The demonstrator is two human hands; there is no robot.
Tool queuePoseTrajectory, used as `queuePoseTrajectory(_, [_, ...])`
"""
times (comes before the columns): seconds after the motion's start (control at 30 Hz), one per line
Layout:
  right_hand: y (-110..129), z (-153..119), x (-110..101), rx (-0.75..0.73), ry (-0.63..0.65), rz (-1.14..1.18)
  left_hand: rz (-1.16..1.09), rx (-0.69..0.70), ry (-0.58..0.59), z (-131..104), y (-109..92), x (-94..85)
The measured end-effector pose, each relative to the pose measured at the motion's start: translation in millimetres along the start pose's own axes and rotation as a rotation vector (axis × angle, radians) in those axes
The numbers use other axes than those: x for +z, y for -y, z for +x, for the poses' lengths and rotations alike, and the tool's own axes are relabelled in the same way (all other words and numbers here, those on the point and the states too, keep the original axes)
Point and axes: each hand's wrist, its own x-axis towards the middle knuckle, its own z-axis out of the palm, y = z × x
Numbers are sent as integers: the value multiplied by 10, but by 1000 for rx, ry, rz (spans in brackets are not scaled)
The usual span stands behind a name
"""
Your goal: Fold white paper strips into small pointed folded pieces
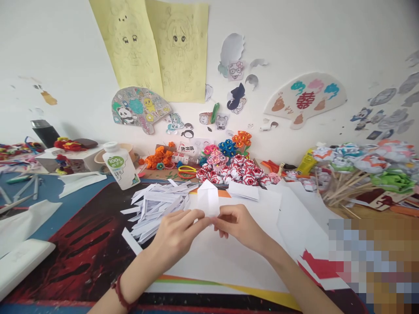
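Observation:
A folded piece of white paper (208, 198) with a pointed top stands upright between my hands, over large white sheets (248, 244). My left hand (183, 229) pinches its lower edge from the left, a dark red bracelet on the wrist. From the other side, my right hand (237, 224) grips the bottom right corner between thumb and fingers. The fingertips of both hands nearly meet there and cover the lower edge. Just left of the paper lies a heap of narrow folded white strips (153, 209). Behind it rests a small folded white paper (244, 191).
A white bottle (121, 165) stands behind the strips at left. Red-and-white paper flowers (240, 170) and orange ones (159, 158) line the wall. Flowers on sticks (353, 183) fill the right side. A white device (26, 261) lies at front left; red paper scraps (319, 266) at right.

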Motion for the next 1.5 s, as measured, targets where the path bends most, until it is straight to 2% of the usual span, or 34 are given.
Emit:
queuePoseTrajectory(0.27, [-4,-8,43,-8,-19,-5,-173,-140,-93,38,14,3])
queuePoseTrajectory(0.4, [-26,1,36,-17,-31,-2,-175,-148,-94,35,8,3])
queuePoseTrajectory(0.53, [-67,12,61,-25,-40,26,-146,-219,-95,43,-23,28])
queuePoseTrajectory(0.83, [-103,2,93,-5,-37,93,-87,-366,8,61,-68,104])
queuePoseTrajectory(0.97, [-107,7,109,22,-37,109,-126,-436,50,47,-119,121])
queuePoseTrajectory(1.13, [-72,17,118,46,-47,88,-250,-458,5,36,-151,126])
queuePoseTrajectory(1.3, [-33,22,49,19,-76,21,-260,-425,-12,42,-152,106])
queuePoseTrajectory(1.5, [-38,31,30,36,10,143,-289,-448,-19,44,-177,121])
